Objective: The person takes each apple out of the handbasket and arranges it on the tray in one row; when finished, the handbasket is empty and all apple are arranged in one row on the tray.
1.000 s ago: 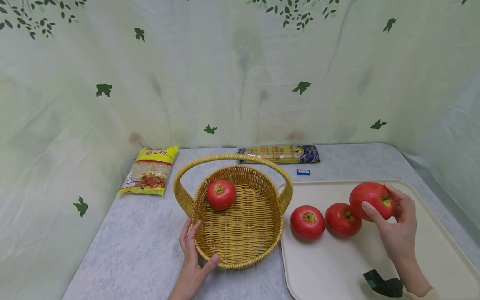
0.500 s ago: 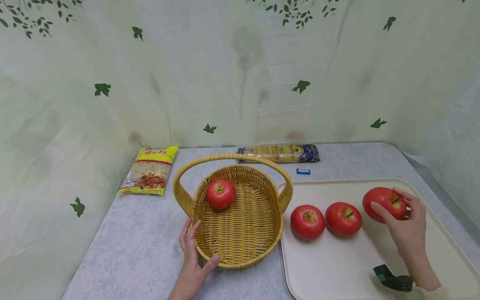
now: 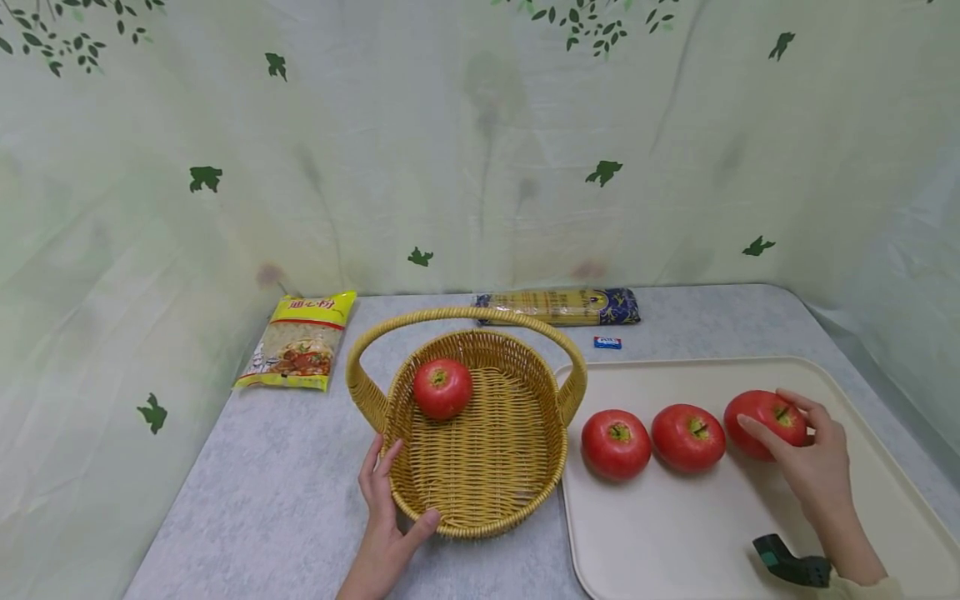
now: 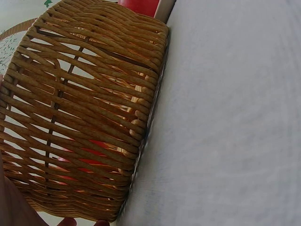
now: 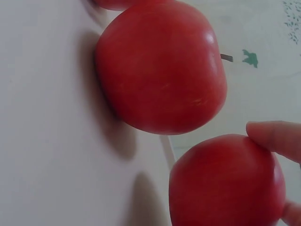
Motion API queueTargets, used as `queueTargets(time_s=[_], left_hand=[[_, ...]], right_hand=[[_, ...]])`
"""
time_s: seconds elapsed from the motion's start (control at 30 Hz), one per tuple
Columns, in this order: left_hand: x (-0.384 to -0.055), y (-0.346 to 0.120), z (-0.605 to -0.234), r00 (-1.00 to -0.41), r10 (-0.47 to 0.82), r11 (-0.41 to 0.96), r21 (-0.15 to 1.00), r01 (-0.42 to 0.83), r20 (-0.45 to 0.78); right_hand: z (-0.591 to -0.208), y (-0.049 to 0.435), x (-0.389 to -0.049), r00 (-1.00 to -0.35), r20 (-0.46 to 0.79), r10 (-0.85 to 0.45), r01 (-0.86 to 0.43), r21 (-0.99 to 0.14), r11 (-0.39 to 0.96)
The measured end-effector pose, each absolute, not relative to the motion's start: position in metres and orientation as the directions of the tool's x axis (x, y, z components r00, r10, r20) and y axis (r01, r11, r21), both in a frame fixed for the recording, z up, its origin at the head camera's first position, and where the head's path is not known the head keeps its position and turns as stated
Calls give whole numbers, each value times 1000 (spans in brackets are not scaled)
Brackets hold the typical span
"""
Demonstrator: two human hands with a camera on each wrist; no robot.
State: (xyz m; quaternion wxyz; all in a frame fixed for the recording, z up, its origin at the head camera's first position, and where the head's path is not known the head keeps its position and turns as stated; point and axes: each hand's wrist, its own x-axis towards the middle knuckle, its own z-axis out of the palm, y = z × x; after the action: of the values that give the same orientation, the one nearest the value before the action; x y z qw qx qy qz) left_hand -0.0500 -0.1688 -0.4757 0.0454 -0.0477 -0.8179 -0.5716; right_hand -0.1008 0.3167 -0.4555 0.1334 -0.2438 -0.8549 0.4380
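Observation:
A red apple (image 3: pixel 763 423) is in my right hand (image 3: pixel 813 454), pinched between thumb and fingers low over the beige tray (image 3: pixel 675 533). In the right wrist view a gap shows between this held apple (image 5: pixel 225 183) and its shadow. Two more apples, one in the middle (image 3: pixel 687 438) and one at the left (image 3: pixel 616 445), sit on the tray beside it. Left of the tray stands a woven basket (image 3: pixel 480 467) with a tall handle and one apple (image 3: pixel 442 389) inside. My left hand (image 3: pixel 386 517) rests against the basket's near left wall, its fingers and thumb spread apart.
A yellow food bag (image 3: pixel 300 343) lies at the back left of the grey table (image 3: pixel 285 467). Behind the basket is a long pack of noodles (image 3: pixel 558 307), with a small blue-and-red wrapped item (image 3: pixel 607 342) in front of it. A patterned curtain (image 3: pixel 480 167) closes off the back.
My right hand has moved the held apple rightward, away from the middle apple, and then lowered it toward the tray. The left hand and the basket have stayed in place.

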Motion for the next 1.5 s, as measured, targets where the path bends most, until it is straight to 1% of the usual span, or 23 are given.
queueTargets(time_s=[0.13,0.23,0.47,0.6,0.8,1.07,1.5], left_hand=[[-50,-168,-476,-994,21,333,936,111,110],[-51,-168,-477,-994,21,330,938,108,108],[-51,-168,-478,-993,19,327,938,115,115],[-51,-168,-478,-993,22,326,938,118,118],[-51,-169,-478,-993,21,337,935,114,114],[-51,-169,-478,-994,23,334,936,108,106],[-51,-169,-478,-994,17,337,935,111,112]], right_hand=[[-475,331,-106,-859,33,511,277,-809,518],[-481,334,-106,-865,44,500,272,-796,541],[-466,320,-99,-874,-1,486,290,-804,519],[-458,314,-95,-884,-1,468,278,-806,522],[-457,312,-91,-914,45,403,219,-783,582],[-458,310,-90,-916,43,398,227,-762,606],[-461,312,-87,-942,102,318,140,-745,652]])
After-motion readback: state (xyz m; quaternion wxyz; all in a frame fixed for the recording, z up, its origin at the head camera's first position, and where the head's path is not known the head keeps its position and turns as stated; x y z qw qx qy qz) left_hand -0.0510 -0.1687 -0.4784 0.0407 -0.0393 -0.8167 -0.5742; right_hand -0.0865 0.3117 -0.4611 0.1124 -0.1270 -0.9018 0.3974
